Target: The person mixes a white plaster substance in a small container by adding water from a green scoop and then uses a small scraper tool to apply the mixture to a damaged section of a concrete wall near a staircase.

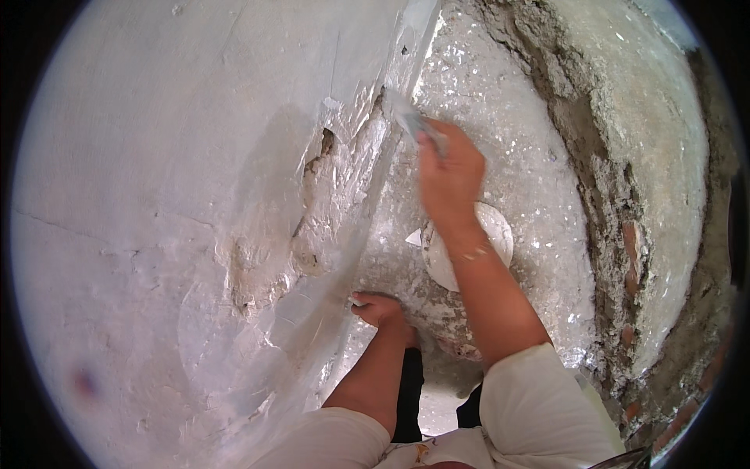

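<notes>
My right hand (pixel 453 168) is wrapped round the handle of a putty knife (pixel 408 117), blurred by motion. Its blade reaches the edge of a plastered wall (pixel 156 164) on the left, where a rough patch of whitish plaster (pixel 344 184) runs down with holes and cracks in it. Lower down, my left hand (pixel 377 307) is closed beside the wall's edge. Something small and pale shows at its fingertips, too small to name. Beneath my right forearm is a round whitish bucket (pixel 496 227), partly hidden by the arm.
The grey floor (pixel 523 156) is spotted with white splashes. To the right runs a broken, crumbly strip (pixel 582 125) of earth and rubble, with reddish brick (pixel 630 242) showing. A pale pointed piece (pixel 414 238) sticks out at the bucket's left side.
</notes>
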Tool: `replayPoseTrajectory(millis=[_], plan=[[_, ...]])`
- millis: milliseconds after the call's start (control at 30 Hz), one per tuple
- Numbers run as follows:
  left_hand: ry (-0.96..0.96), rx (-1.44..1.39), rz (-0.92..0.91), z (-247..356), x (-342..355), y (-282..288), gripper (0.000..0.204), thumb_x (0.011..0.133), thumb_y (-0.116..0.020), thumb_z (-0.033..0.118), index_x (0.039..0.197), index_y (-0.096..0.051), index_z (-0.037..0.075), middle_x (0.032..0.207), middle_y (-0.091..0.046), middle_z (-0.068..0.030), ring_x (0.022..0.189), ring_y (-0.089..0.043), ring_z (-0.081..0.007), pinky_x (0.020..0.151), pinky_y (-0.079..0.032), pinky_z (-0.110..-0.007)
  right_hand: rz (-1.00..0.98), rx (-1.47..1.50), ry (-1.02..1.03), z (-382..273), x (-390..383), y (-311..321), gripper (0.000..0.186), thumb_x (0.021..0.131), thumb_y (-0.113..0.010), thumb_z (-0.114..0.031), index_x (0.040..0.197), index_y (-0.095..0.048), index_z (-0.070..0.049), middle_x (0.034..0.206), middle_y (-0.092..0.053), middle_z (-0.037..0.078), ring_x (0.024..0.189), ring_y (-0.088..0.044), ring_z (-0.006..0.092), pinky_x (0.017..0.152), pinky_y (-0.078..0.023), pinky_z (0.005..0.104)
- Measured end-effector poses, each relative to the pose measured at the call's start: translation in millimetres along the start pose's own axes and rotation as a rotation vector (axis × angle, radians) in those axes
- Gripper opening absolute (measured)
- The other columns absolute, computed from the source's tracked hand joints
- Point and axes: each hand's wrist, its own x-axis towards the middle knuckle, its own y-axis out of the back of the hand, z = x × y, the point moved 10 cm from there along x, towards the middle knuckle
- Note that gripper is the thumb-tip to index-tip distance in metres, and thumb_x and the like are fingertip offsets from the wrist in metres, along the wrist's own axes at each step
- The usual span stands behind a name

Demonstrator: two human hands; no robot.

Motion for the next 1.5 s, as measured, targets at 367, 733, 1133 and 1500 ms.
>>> replayPoseTrajectory(millis=[367,733,1133,1500], plan=[[0.044,-0.068,-0.125,25.4,-24.2,1.8,0.075,0.095,-0.035,0.054,0.138,-0.031,-0.007,0.129,-0.045,-0.0355,0.118,-0.048,-0.0472,0.101,-0.039,-0.051,-0.471,0.109,-0.856,129.5,-97.0,170.5,0.023,0.084,-0.057,0.003,0.107,-0.058,0.009,0.098,-0.067,0.008,0.086,-0.061,0.0118,0.079,-0.049,0.0275],[0.023,-0.145,-0.184,27.0,-22.2,0.5,0.070,0.099,-0.032,0.046,0.136,-0.029,-0.014,0.134,-0.038,-0.0369,0.123,-0.044,-0.0457,0.103,-0.038,-0.047,-0.607,-0.603,-0.409,113.6,-62.8,144.5,0.034,0.077,-0.067,-0.012,0.107,-0.059,0.004,0.093,-0.064,0.027,0.093,-0.061,0.0416,0.081,-0.048,0.0439],[-0.756,-0.328,0.111,80.1,-81.8,62.2,0.044,0.099,-0.042,0.028,0.112,-0.050,-0.013,0.102,-0.054,-0.0265,0.100,-0.050,-0.0365,0.093,-0.035,-0.044,-0.570,-0.553,-0.391,154.9,-66.6,150.1,0.040,0.079,-0.068,-0.009,0.113,-0.050,0.003,0.092,-0.063,0.025,0.090,-0.062,0.0415,0.079,-0.048,0.0430],[-0.489,-0.269,-0.819,91.8,-140.8,-14.6,0.054,0.102,-0.028,0.035,0.113,-0.059,-0.008,0.099,-0.062,-0.0204,0.096,-0.056,-0.0316,0.087,-0.040,-0.040,-0.570,-0.275,-0.427,150.7,-91.0,125.3,0.034,0.078,-0.065,-0.005,0.109,-0.054,0.003,0.095,-0.064,0.025,0.092,-0.063,0.0390,0.081,-0.049,0.0401]])
